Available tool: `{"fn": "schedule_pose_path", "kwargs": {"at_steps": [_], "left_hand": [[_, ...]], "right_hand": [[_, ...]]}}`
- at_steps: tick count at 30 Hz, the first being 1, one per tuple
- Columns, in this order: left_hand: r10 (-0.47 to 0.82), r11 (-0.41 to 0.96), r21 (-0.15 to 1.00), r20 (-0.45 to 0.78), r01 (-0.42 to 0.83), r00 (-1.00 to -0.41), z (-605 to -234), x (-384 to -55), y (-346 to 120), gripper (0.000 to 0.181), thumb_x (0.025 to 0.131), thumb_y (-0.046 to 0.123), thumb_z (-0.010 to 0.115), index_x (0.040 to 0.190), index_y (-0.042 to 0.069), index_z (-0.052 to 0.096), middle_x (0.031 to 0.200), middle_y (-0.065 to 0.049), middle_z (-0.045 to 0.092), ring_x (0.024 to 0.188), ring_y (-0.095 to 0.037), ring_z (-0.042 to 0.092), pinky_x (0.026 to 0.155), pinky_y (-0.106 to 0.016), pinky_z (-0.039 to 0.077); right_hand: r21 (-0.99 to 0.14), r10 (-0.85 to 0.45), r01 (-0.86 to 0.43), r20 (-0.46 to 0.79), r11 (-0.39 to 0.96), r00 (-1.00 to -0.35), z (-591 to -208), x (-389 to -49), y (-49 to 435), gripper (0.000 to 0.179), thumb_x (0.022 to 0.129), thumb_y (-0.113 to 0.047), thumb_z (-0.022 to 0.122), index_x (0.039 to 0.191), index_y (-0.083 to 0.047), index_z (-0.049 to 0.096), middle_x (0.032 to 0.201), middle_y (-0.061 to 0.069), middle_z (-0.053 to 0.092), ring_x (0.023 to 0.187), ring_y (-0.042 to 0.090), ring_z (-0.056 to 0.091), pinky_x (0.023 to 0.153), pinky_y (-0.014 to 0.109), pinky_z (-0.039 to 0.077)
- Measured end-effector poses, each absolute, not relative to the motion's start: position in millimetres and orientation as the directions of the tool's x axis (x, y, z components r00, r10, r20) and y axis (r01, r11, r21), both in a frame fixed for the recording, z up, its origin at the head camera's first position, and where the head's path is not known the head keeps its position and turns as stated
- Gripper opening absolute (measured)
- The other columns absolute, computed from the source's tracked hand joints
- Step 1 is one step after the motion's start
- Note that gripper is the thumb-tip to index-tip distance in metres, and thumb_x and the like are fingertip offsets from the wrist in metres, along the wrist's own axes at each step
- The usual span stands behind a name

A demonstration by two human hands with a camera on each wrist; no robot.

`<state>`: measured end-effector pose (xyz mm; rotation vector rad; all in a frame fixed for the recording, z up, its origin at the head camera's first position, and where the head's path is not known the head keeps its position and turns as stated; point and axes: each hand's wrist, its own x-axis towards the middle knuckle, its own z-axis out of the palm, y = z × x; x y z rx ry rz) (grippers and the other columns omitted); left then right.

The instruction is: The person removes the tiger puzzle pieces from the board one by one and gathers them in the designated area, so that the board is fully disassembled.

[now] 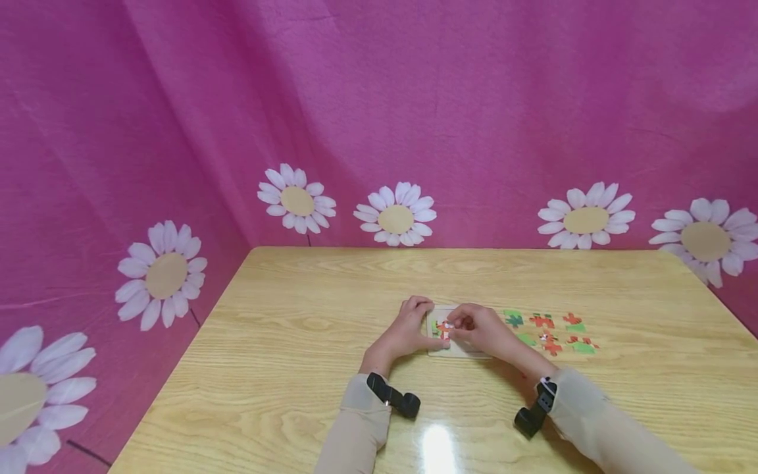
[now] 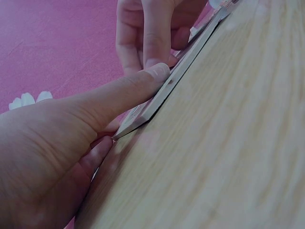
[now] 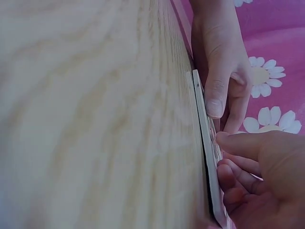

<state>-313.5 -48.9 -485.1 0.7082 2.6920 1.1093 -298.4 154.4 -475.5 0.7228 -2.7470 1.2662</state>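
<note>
A pale, flat puzzle board [image 1: 458,351] lies on the table in the head view, with red, green and white puzzle pieces [image 1: 439,328] in its left part. My left hand [image 1: 405,332] holds the board's left end, fingers at the far corner. In the left wrist view the thumb [image 2: 138,86] presses on the near rim. Over the board, my right hand [image 1: 485,331] has thumb and fingertips together at a puzzle piece, apparently pinching it. The fingers hide most of that piece. Seen from the right wrist, the right thumb [image 3: 238,144] is just above the board's surface.
Several loose red and green puzzle pieces [image 1: 551,343] lie in two rows right of the board. The wooden table [image 1: 284,368] meets a pink curtain [image 1: 474,118] with daisies at its back and left edges. Black cameras [image 1: 535,408] are strapped to both wrists.
</note>
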Motion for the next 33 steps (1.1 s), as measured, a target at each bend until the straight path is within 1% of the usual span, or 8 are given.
{"fn": "schedule_pose_path", "kwargs": {"at_steps": [10,15,21,26,30,33], "left_hand": [[0.483,0.611,0.695,0.052,0.379,-0.874,-485.2,-313.3,-48.4,0.083,0.079,0.038,0.083,0.143,0.000,0.045,0.145,-0.004,0.036,0.136,-0.018,0.029,0.111,-0.032,0.034],[0.486,0.616,0.684,0.061,0.391,-0.872,-485.0,-313.9,-48.5,0.082,0.080,0.037,0.082,0.143,-0.001,0.045,0.144,-0.005,0.037,0.135,-0.019,0.030,0.111,-0.032,0.033],[0.491,0.612,0.688,0.056,0.390,-0.869,-485.0,-313.9,-48.2,0.082,0.080,0.037,0.082,0.143,-0.001,0.045,0.144,-0.005,0.037,0.135,-0.019,0.030,0.111,-0.032,0.033],[0.487,0.618,0.681,0.061,0.393,-0.871,-484.4,-314.6,-48.5,0.083,0.080,0.036,0.083,0.143,-0.001,0.045,0.143,-0.005,0.037,0.135,-0.019,0.031,0.112,-0.031,0.032],[0.482,0.621,0.678,0.064,0.392,-0.874,-483.9,-314.2,-48.5,0.083,0.079,0.036,0.083,0.143,-0.001,0.045,0.143,-0.005,0.038,0.134,-0.019,0.031,0.112,-0.030,0.032],[0.479,0.620,0.685,0.057,0.383,-0.876,-484.4,-313.4,-47.7,0.083,0.079,0.036,0.083,0.143,-0.001,0.045,0.143,-0.005,0.038,0.134,-0.019,0.031,0.112,-0.032,0.032]], "right_hand": [[-0.678,-0.431,-0.440,0.197,0.589,-0.881,-472.2,-304.5,149.3,0.011,0.085,0.002,0.073,0.095,0.000,0.069,0.078,0.000,0.054,0.069,0.012,0.048,0.059,0.023,0.042],[-0.683,-0.443,-0.416,0.148,0.600,-0.884,-470.0,-307.6,147.4,0.009,0.087,0.001,0.071,0.094,-0.001,0.067,0.078,0.000,0.052,0.069,0.013,0.046,0.058,0.023,0.039],[-0.704,-0.465,-0.398,0.109,0.588,-0.879,-466.8,-310.5,145.9,0.011,0.087,0.005,0.069,0.094,0.001,0.061,0.078,0.003,0.050,0.070,0.014,0.044,0.059,0.023,0.036],[-0.707,-0.468,-0.418,0.139,0.571,-0.873,-464.1,-309.4,144.3,0.016,0.085,0.006,0.071,0.093,0.001,0.058,0.081,0.006,0.049,0.073,0.017,0.045,0.061,0.024,0.037],[-0.687,-0.457,-0.454,0.195,0.567,-0.868,-464.6,-306.9,142.6,0.019,0.082,0.008,0.073,0.091,0.001,0.058,0.082,0.006,0.051,0.075,0.016,0.048,0.063,0.024,0.041],[-0.680,-0.435,-0.453,0.215,0.576,-0.875,-466.0,-304.9,141.6,0.020,0.081,0.009,0.073,0.089,-0.001,0.059,0.081,0.005,0.054,0.074,0.015,0.050,0.064,0.024,0.043]]}}
